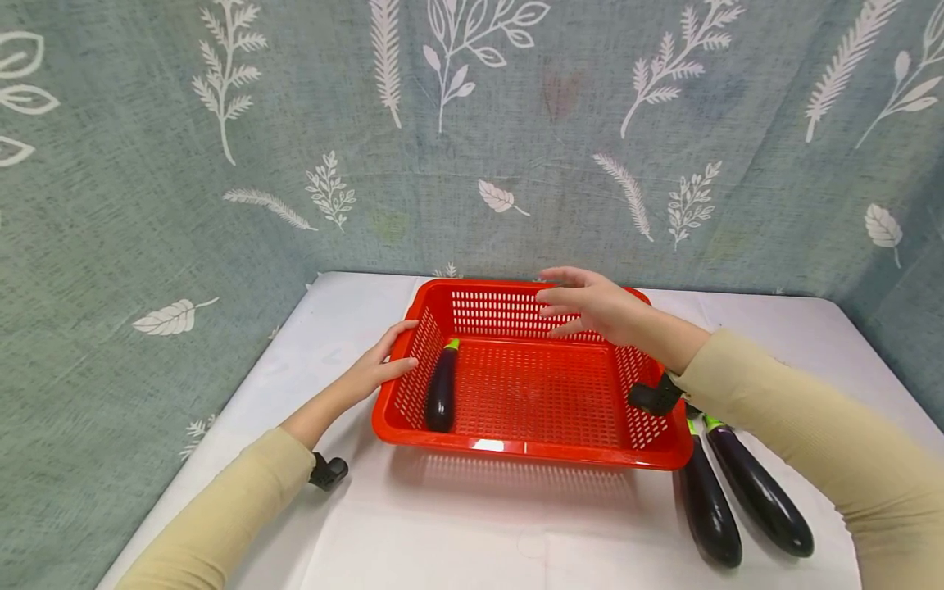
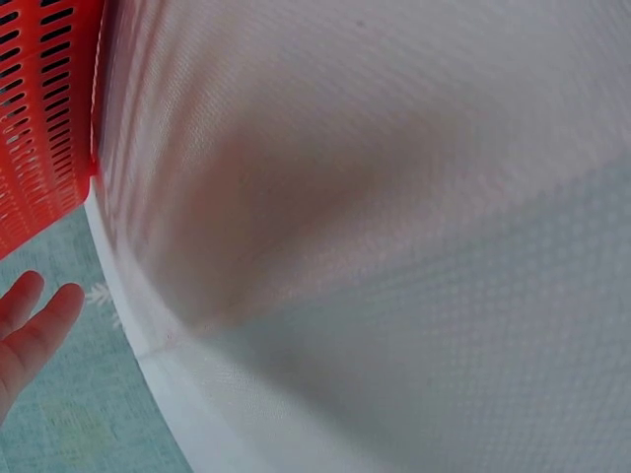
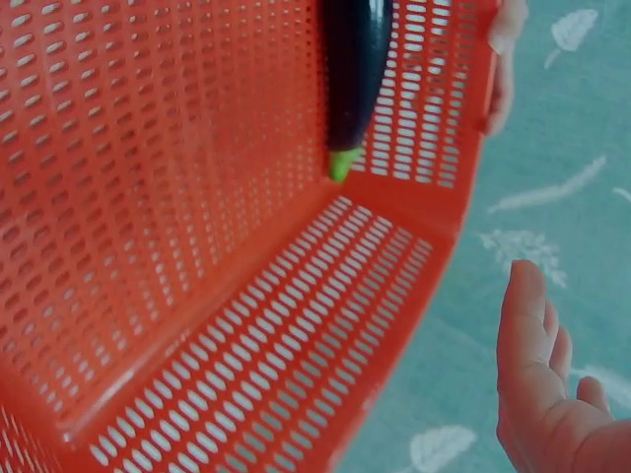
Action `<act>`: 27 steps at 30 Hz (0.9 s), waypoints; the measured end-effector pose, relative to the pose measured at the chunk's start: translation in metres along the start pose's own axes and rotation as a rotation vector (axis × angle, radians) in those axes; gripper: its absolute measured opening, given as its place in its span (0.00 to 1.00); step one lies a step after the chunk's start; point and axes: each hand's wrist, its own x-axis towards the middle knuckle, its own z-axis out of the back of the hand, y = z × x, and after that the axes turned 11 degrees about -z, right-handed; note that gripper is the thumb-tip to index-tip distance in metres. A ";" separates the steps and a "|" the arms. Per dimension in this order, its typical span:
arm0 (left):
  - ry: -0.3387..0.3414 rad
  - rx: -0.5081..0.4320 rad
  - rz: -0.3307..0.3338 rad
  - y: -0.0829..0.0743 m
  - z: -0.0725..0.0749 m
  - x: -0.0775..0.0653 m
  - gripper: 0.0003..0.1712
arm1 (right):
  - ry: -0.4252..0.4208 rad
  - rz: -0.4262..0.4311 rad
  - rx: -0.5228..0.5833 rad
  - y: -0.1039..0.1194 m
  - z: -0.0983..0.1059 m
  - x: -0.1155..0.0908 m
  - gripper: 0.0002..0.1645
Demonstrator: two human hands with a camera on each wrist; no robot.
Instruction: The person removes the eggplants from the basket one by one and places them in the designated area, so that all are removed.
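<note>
A red perforated plastic basket (image 1: 516, 447) stands on the white tabletop. One dark purple eggplant (image 1: 442, 389) with a green stem end lies along its left inner side. My left hand (image 1: 379, 365) rests on the basket's left rim, fingers extended. Over the back right part of the basket hovers my right hand (image 1: 597, 307), its fingers spread and nothing held. Two more eggplants, one inner (image 1: 710, 504) and one outer (image 1: 763, 492), lie to the right of the basket. Their stem ends are near my right wrist.
White cloth covers the table (image 1: 472, 533). A grey-green curtain (image 1: 472, 205) with white leaf prints hangs behind it and along both sides. Each wrist wears a black camera, such as the left one (image 1: 329, 473).
</note>
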 end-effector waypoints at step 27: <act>0.000 0.029 0.008 0.000 0.000 0.000 0.35 | 0.059 -0.090 -0.052 -0.042 -0.070 0.081 0.36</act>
